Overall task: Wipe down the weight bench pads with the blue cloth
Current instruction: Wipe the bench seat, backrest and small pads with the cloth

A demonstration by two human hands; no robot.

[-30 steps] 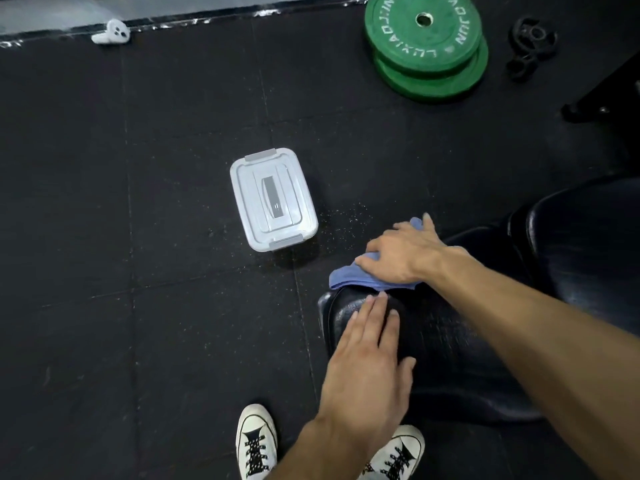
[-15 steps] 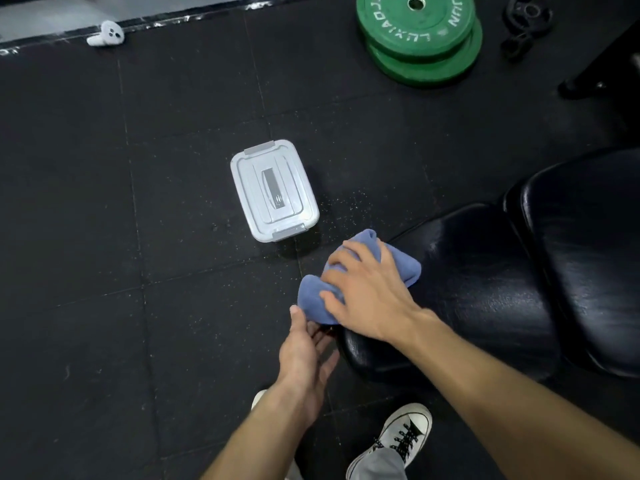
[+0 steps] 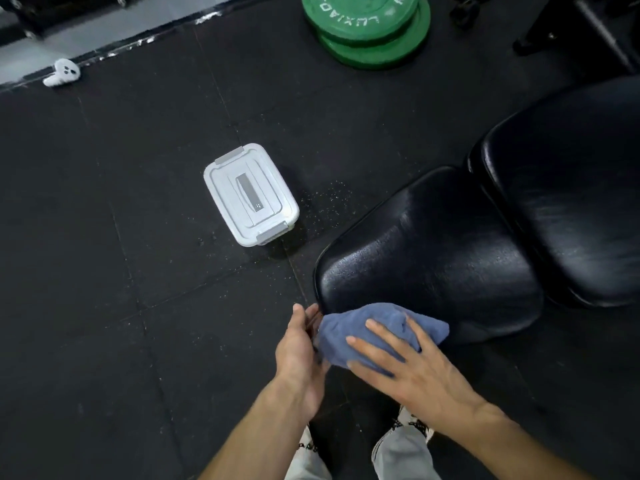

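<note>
Two hands low in the view, working the near end of the bench. Right hand spread flat, fingers splayed over the blue cloth, pressing rather than gripping, probably to keep a broad patch of fabric against the vinyl. Cloth bunched and draped over the front lip of the seat pad, half on the top edge and half hanging off the rounded end, likely placed so to catch the rim where sweat gathers. Left hand open, edge-on, just beside the cloth's left side at the pad's corner, fingertips near or touching the fabric; contact unclear, no closed grip visible; seemingly there to steady or gather the loose end. Below, two sneakers and pale trouser legs close to the bench foot. Farther up, seat top bare and glossy, streaked, perhaps already damp. Beyond a narrow gap, the larger back pad, no cloth on it, probably not yet wiped. On the rubber floor to the left, a closed white plastic box, well clear of the work. Farthest off, stacked green weight plates and a small white controller by the floor's edge.
</note>
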